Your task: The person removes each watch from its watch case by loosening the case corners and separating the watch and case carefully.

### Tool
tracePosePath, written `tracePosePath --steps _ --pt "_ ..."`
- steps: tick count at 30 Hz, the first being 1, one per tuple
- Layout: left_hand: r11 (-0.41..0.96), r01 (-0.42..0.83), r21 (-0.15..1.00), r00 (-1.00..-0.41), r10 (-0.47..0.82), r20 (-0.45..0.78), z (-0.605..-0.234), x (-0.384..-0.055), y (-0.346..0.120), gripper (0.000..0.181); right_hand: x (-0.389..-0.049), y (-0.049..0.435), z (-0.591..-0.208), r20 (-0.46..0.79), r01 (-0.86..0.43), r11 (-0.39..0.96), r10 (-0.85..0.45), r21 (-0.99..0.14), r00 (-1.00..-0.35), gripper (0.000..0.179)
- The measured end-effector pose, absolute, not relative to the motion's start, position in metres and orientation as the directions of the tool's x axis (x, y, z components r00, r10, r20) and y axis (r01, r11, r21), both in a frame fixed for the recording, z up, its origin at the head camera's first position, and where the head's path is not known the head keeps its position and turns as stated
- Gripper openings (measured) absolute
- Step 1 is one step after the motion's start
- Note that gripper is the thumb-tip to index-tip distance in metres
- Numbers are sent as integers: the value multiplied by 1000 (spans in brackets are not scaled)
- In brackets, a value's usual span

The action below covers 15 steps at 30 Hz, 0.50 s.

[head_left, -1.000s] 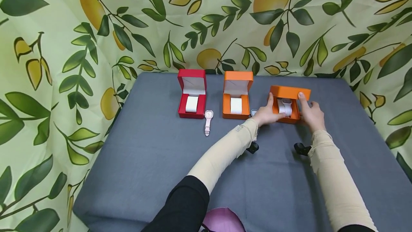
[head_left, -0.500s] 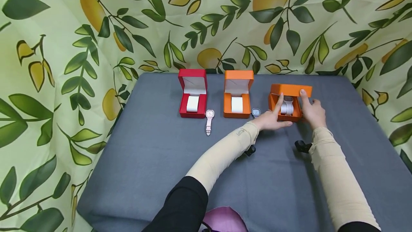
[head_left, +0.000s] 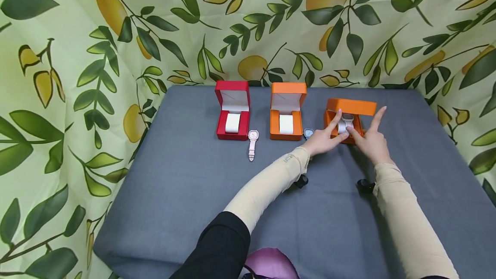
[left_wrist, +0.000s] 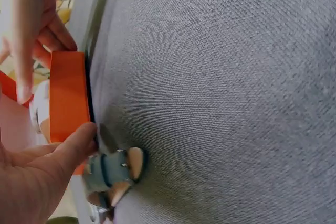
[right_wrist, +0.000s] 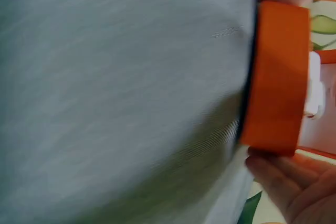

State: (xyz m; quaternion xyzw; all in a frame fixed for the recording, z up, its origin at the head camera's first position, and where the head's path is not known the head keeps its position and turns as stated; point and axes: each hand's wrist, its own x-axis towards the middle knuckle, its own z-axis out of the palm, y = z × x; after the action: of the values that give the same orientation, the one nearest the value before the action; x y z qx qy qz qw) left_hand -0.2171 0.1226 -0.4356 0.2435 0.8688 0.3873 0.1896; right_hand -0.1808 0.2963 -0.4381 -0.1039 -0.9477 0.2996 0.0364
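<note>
An orange watch box [head_left: 358, 137] stands at the right with its lid [head_left: 360, 107] tipped up. Inside is a pale watch [head_left: 348, 117] around a white cushion. From the left, my left hand [head_left: 321, 141] reaches over the box wall, index finger straight and thumb across the front. Its digits touch the orange side in the left wrist view. My right hand [head_left: 373, 144] lies at the other side, thumb over the cushion's front and index finger stretched beside the lid. Its other fingers [right_wrist: 278, 179] rest against the box end in the right wrist view. Thumb contact with the cushion is unclear.
An open orange box [head_left: 275, 130] and an open red box [head_left: 221, 128], each with a white cushion, stand to the left. A pink watch [head_left: 252, 144] lies beside the red box. Near my left hand lies a blue watch [left_wrist: 107, 170]. Patterned cloth [head_left: 248, 25] hangs behind.
My right index finger has left the lid, and my right thumb has moved in over the cushion. My left thumb has shifted up over the box front. The lid stays raised.
</note>
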Motion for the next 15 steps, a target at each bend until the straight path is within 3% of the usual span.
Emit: tracePosePath --steps 6,15 --pt "586 305 750 -838 540 -82 -438 -218 122 61 -173 299 -451 112 25 832 105 -554 -988 101" --pt "595 351 723 -858 514 -7 -438 -216 135 68 -171 302 -451 158 13 812 129 -583 -979 89"
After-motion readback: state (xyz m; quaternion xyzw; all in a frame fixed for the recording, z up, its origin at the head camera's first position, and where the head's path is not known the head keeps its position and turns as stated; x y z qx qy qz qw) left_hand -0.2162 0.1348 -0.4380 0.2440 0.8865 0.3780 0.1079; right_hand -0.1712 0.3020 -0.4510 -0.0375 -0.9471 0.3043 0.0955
